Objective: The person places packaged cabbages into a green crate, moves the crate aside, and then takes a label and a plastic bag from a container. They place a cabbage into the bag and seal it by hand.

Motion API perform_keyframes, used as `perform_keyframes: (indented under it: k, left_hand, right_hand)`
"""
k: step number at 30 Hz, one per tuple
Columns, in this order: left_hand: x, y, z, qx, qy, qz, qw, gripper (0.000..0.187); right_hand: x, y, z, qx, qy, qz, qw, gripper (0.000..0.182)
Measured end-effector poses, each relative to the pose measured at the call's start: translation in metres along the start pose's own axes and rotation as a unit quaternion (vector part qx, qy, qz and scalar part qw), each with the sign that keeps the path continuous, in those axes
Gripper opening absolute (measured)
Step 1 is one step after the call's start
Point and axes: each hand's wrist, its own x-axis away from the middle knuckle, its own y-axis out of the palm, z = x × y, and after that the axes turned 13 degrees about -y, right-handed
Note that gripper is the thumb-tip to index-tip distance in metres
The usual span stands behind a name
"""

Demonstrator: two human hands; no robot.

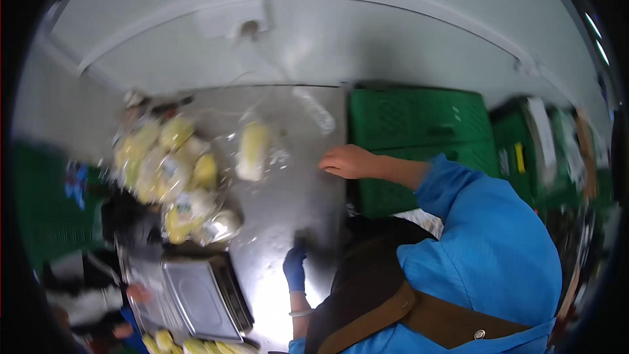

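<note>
Right hand lies loosely curled and empty on the surface. Left hand: grip cannot be told. The bagged yellow produce nearby likely needs a whole-palm grasp.

a blue sleeve is seen on the right arm, its cloth a plain mid blue; the bare right hand is shown pale pink-tan. the left hand is covered by a dark blue glove, with a thin light band at the wrist. a brown strap with a small silver stud is noted over dark brown cloth. the table is recorded as dull grey steel with white glare. pale yellow and cream are observed on the wrapped bag and on the heap of bags, under clear film. green crates carry a lattice pattern. the scale tray is grey metal.
</note>
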Motion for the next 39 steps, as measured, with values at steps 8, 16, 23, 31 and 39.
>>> perform_keyframes:
  k: [8,16,23,31,39]
  left_hand:
    - [-0.053,0.028,0.029,-0.149,0.071,-0.065,0.984,0.021]
    - [0.017,0.19,0.113,-0.187,0.208,-0.07,0.958,0.044]
    - [0.034,0.329,0.082,-0.372,0.304,-0.196,0.855,0.058]
    - [-0.023,0.482,0.062,-0.658,0.429,-0.071,0.614,0.072]
    - [0.029,0.514,0.148,-0.71,0.38,-0.293,0.516,0.04]
  right_hand:
    - [0.27,-0.033,-0.025,0.172,0.344,0.193,0.903,0.034]
    - [0.329,-0.044,0.045,0.249,0.314,0.125,0.908,0.06]
    - [0.303,-0.179,0.095,0.147,0.286,0.074,0.944,0.045]
    - [0.279,-0.242,0.173,0.342,0.046,0.249,0.905,0.025]
    - [0.38,-0.234,0.107,0.202,0.056,0.234,0.949,0.022]
